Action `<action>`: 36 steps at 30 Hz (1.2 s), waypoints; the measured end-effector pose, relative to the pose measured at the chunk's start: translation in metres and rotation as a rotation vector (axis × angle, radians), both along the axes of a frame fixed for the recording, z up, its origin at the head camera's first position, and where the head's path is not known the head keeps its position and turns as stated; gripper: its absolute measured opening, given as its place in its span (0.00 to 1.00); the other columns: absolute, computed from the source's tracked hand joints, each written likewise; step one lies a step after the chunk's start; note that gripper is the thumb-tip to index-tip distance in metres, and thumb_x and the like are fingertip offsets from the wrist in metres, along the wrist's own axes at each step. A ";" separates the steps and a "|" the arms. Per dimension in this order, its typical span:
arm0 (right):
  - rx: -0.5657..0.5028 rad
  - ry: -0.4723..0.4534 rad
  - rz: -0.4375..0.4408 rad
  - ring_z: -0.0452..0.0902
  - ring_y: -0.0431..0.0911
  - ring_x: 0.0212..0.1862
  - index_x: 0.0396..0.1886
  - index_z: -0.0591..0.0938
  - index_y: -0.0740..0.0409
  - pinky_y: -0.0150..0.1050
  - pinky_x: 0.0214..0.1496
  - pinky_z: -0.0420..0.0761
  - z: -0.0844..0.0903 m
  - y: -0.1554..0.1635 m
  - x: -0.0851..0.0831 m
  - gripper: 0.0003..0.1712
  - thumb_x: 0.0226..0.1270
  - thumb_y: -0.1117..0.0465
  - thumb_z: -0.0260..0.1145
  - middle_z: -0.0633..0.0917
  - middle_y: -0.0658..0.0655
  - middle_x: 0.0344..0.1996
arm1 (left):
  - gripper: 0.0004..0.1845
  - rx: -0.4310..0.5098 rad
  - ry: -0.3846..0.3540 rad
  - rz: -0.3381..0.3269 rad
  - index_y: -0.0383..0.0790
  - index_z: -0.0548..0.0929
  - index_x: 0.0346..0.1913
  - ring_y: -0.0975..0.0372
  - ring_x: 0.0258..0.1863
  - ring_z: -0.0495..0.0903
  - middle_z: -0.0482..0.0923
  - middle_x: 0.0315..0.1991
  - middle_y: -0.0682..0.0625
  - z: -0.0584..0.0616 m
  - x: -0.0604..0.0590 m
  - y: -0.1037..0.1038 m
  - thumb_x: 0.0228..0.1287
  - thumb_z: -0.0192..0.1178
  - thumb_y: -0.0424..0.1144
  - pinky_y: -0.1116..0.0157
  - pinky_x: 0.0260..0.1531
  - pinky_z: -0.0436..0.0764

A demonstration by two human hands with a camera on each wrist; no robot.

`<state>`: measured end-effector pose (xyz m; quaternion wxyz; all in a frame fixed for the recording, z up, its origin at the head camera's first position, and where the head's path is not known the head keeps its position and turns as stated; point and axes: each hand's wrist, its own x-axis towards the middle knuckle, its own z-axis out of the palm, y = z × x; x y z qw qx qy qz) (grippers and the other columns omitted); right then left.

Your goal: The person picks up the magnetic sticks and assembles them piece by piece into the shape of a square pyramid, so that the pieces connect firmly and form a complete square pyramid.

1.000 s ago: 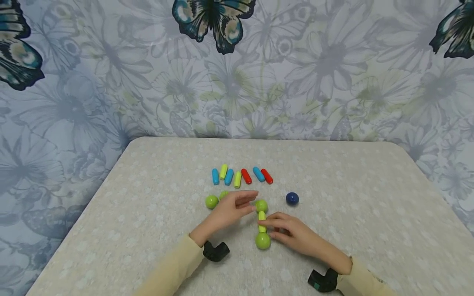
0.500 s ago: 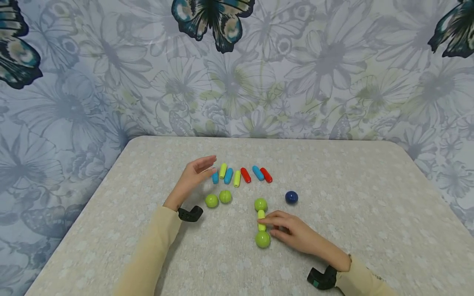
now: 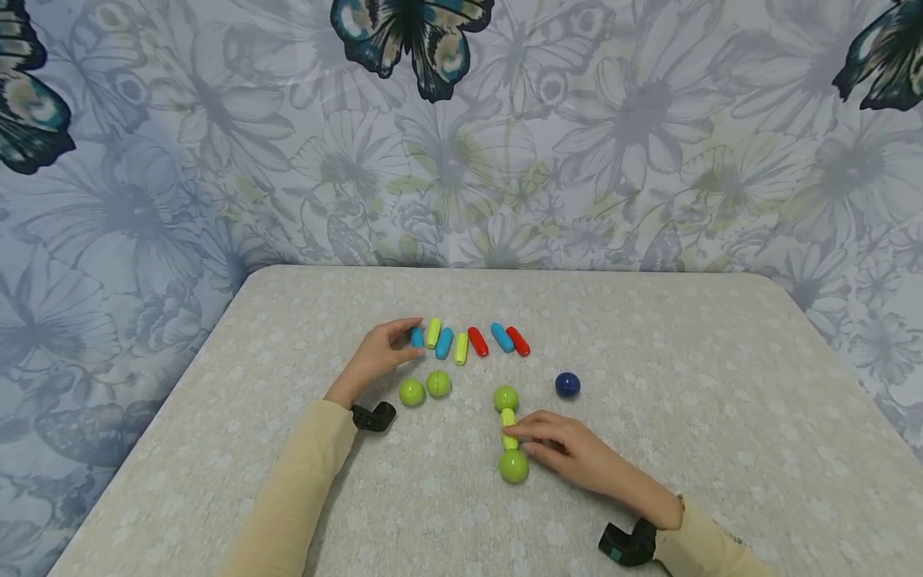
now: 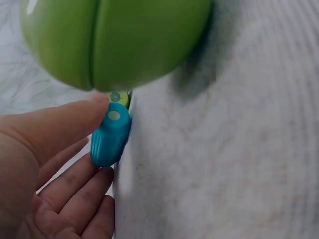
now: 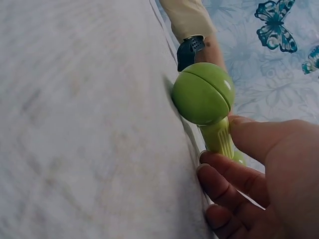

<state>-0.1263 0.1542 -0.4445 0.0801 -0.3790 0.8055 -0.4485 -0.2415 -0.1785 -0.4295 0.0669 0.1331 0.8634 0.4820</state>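
- My left hand pinches the blue stick at the left end of the stick row, its long axis pointing away from me.
- My right hand grips the green dumbbell, nearer me than that row.

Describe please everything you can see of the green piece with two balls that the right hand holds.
The green piece is a dumbbell shape: a short ribbed yellow-green rod with a darker green ball at each end. It looks like smooth, shiny plastic, and each ball shows a seam around its middle. It lies flat on the table, pointing away from the person. The right hand pinches the rod between thumb and fingers from the right side. Nothing else touches it; the blue ball lies apart.
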 end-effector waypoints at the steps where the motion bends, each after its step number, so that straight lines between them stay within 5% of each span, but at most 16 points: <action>1: 0.001 0.001 -0.002 0.75 0.44 0.50 0.58 0.78 0.57 0.40 0.45 0.77 0.001 0.000 0.000 0.18 0.70 0.62 0.57 0.79 0.51 0.50 | 0.32 -0.007 0.007 0.006 0.34 0.67 0.66 0.51 0.64 0.63 0.65 0.64 0.40 0.000 0.000 0.000 0.59 0.65 0.33 0.57 0.61 0.63; 19: 0.057 0.032 -0.156 0.69 0.37 0.29 0.54 0.82 0.53 0.32 0.29 0.73 0.008 -0.018 -0.008 0.18 0.66 0.55 0.63 0.78 0.41 0.32 | 0.26 0.046 0.016 -0.022 0.29 0.68 0.64 0.48 0.61 0.65 0.66 0.62 0.37 -0.005 0.008 -0.013 0.64 0.59 0.30 0.54 0.59 0.65; 36: 0.011 0.028 -0.220 0.73 0.37 0.31 0.53 0.83 0.51 0.33 0.32 0.77 0.001 -0.021 -0.002 0.18 0.63 0.55 0.66 0.81 0.47 0.41 | 0.21 -0.059 0.081 0.093 0.33 0.76 0.59 0.52 0.55 0.74 0.74 0.56 0.40 -0.004 0.021 -0.022 0.61 0.60 0.26 0.57 0.53 0.73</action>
